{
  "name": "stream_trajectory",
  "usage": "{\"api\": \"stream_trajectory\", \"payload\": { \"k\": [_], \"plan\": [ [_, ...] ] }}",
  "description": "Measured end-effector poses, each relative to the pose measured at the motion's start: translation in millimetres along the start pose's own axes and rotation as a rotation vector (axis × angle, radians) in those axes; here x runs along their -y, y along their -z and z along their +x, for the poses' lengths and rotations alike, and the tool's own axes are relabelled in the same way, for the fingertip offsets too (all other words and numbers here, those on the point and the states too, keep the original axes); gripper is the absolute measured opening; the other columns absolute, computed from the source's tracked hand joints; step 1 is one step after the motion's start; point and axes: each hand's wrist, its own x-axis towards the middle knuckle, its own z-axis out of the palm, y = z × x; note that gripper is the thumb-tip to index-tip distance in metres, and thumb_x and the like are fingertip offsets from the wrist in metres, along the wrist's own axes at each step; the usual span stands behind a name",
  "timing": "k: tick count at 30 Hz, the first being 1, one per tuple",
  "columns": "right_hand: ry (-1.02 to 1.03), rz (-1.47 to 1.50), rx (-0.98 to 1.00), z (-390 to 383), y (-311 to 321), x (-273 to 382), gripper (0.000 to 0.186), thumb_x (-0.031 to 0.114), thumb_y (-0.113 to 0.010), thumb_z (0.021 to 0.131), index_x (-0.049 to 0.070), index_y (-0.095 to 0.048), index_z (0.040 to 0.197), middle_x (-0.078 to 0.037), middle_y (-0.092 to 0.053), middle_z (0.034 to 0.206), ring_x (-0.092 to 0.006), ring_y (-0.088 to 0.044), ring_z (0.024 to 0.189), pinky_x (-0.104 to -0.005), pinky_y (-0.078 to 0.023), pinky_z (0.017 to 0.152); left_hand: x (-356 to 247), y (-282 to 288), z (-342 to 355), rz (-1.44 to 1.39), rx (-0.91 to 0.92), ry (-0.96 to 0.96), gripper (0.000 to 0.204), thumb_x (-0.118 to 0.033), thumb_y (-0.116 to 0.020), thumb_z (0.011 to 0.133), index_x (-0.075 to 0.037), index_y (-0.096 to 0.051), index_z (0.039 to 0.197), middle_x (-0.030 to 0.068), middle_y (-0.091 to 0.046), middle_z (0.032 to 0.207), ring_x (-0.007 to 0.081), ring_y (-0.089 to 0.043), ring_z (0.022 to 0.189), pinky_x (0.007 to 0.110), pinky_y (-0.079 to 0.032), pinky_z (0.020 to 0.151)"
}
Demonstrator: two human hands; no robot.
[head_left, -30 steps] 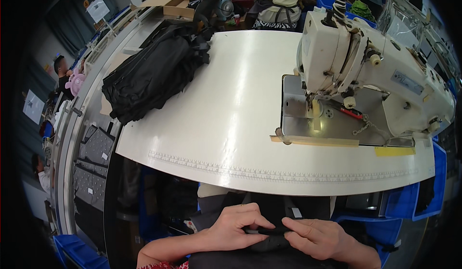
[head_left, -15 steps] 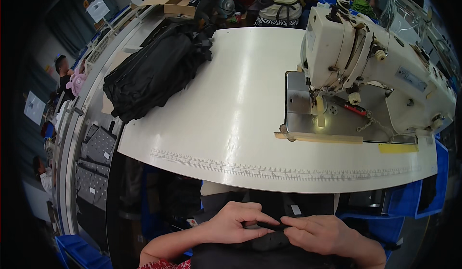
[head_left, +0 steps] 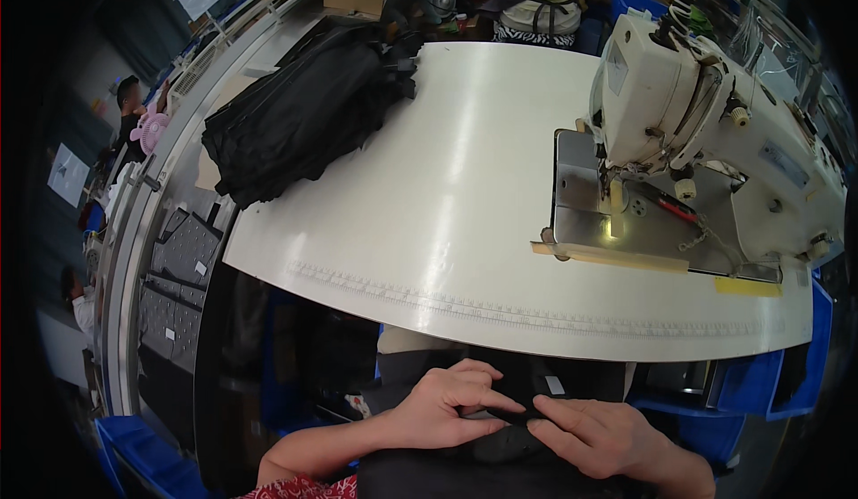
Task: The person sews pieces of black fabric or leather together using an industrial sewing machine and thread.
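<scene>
Dark fabric (head_left: 509, 450) lies across my lap, just below the front edge of the table. With thumb and forefinger my left hand (head_left: 451, 404) pinches a fold of it. My right hand (head_left: 597, 431) grips the same fold from the other side, fingertips and thumb pressed on the cloth. Only a small gap separates the two sets of fingertips. A small white label (head_left: 555, 385) shows on the dark cloth beyond my right fingers. The lower part of the cloth merges with dark clothing, so its outline is hard to make out.
A white sewing machine (head_left: 666, 97) stands at the right of the white table (head_left: 447, 186), with red-handled snips (head_left: 677, 208) on its metal plate. A pile of black cloth (head_left: 308, 110) rests at the far left. Blue bins (head_left: 147, 459) sit below. Other people are further off.
The whole view has shifted and tilted slightly, so the machine and cloth pile appear further right. Both hands keep their hold on the fabric, with only small finger movements.
</scene>
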Motion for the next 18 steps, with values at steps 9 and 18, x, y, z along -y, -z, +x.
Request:
{"api": "stream_trajectory", "payload": {
  "k": [9, 18],
  "plan": [
    [-0.048, 0.043, -0.028, -1, -8, -4, 0.028, 0.006, -0.074, 0.077, 0.003, -0.068, 0.104, -0.017, -0.070, 0.107, -0.0246, -0.072, 0.080, -0.0292, -0.061, 0.066, 0, -2, -2, 0.002, -0.042, 0.078, 0.030, -0.002, -0.078, 0.075, -0.010, -0.077, 0.105, 0.0005, -0.033, 0.052, 0.0148, -0.054, 0.070, 0.038, -0.047, 0.099],
    [-0.437, 0.280, 0.027, 13, -5, 5, 0.035, 0.012, -0.081, 0.077, 0.005, -0.068, 0.109, -0.007, -0.073, 0.098, -0.0196, -0.071, 0.071, -0.0272, -0.057, 0.059, 2, -2, 1, 0.069, -0.069, -0.109, 0.026, -0.002, -0.080, 0.074, -0.006, -0.077, 0.100, 0.0007, -0.043, 0.056, 0.0132, -0.047, 0.054, 0.038, -0.048, 0.096]
  ]
}}
